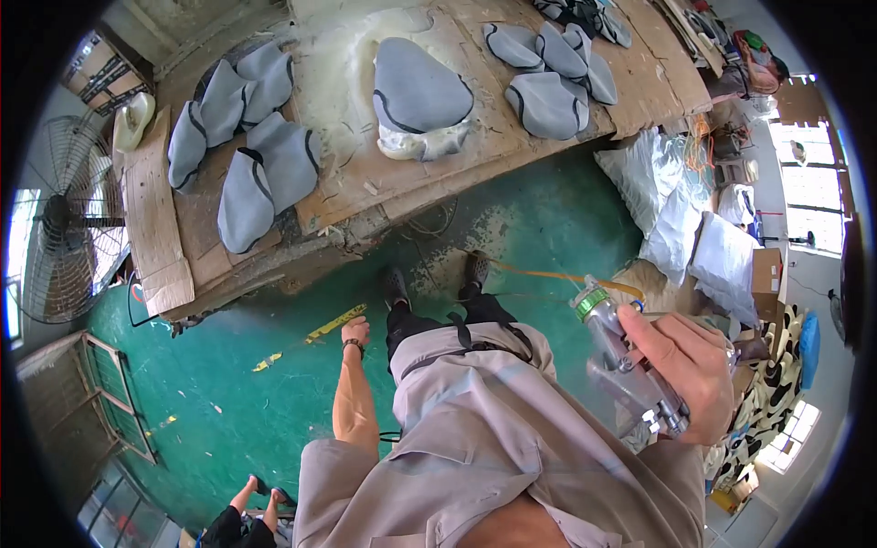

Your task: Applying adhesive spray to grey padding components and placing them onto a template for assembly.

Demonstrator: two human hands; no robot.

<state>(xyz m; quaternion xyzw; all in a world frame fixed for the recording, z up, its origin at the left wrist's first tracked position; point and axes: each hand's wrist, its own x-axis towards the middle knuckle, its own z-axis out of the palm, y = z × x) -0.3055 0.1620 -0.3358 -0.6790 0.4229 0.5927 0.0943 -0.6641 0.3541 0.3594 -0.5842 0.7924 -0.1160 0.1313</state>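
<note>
The right hand [687,365] grips a metal spray gun [626,365], while the empty left hand [355,330] hangs above the green floor [228,402].

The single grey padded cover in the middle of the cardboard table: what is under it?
Under the single grey padded cover a whitish foam piece sticks out at the near edge, lying on the brown cardboard table. How far the foam extends beneath is hidden by the cover.

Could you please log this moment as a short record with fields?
Right hand: right hand grips a metal spray gun, raised at chest height
Left hand: left hand hangs empty at the side
Bench: wooden workbench bearing grey seat covers
Centre piece: one grey cover on a pale foam form
Floor: green floor
Nearby: standing fan at left; stuffed plastic bags at right
</note>
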